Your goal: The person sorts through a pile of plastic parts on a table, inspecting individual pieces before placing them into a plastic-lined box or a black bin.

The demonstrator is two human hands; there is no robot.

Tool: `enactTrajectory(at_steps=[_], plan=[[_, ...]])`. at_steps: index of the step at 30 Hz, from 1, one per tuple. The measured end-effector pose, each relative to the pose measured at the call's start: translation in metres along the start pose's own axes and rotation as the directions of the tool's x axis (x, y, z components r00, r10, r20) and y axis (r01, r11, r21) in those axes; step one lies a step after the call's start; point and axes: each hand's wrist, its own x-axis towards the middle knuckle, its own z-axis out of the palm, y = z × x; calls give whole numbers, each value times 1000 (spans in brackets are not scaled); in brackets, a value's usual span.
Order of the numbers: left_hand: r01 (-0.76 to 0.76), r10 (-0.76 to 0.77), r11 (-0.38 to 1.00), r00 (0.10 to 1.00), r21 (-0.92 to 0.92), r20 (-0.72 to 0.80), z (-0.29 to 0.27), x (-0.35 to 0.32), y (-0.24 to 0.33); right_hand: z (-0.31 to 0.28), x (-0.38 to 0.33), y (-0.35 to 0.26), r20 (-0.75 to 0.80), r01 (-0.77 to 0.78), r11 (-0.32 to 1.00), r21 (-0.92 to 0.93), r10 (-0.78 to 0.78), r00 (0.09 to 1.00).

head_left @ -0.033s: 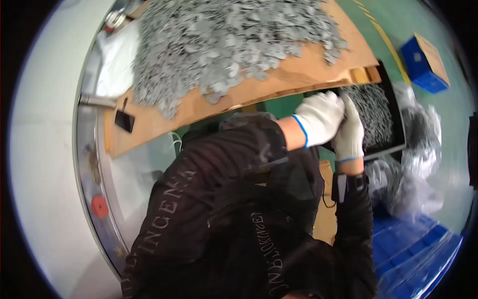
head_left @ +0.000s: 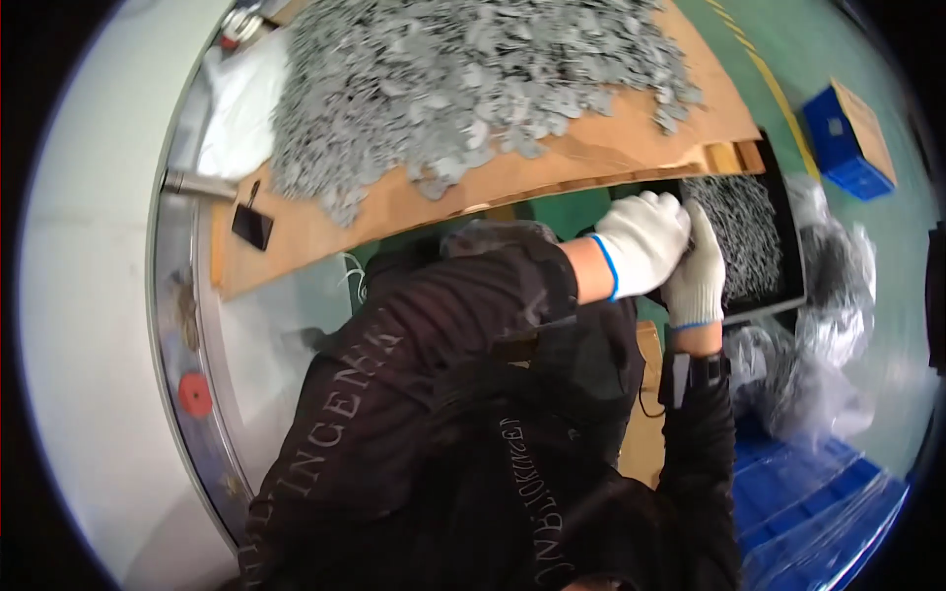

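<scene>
White knit gloves with blue cuffs cover both hands, which meet beside the black bin at the table's right end. My left hand is closed, its fingers curled toward the other palm. Against it, my right hand is closed too, with its fingers pointing up and hiding the grip. Whatever lies between the hands is hidden. Just right of them, the black bin holds a heap of small grey pieces. A broad pile of flat grey pieces covers much of the wooden table.
A black-bladed scraper and a white bag lie at the table's left. Clear plastic bags and blue crates stand to the right. Farther off is a blue box. A red disc sits on the left ledge.
The whole view has shifted slightly. Both hands stay together beside the bin, with the left one turned a little and the right fingertips slightly more apart from it.
</scene>
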Motion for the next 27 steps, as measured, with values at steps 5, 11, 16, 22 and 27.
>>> enactTrajectory(at_steps=[5,11,16,22,27], plan=[[152,-137,974,986,-167,98,4,-30,1,-19,-18,22,-44,-118,991,-58,116,992],[133,-111,851,991,-509,73,-11,-75,-33,-63,-17,-8,-44,-119,992,-45,117,992],[56,-162,929,951,-365,-265,-21,-139,-116,-133,25,-114,-123,240,542,-805,-548,827],[337,-422,906,751,-256,-507,-47,-221,-183,-223,41,-200,296,-141,-616,-775,-551,780],[471,-343,882,647,2,-681,-60,-277,-219,-251,60,-206,82,55,-63,-996,-590,803]])
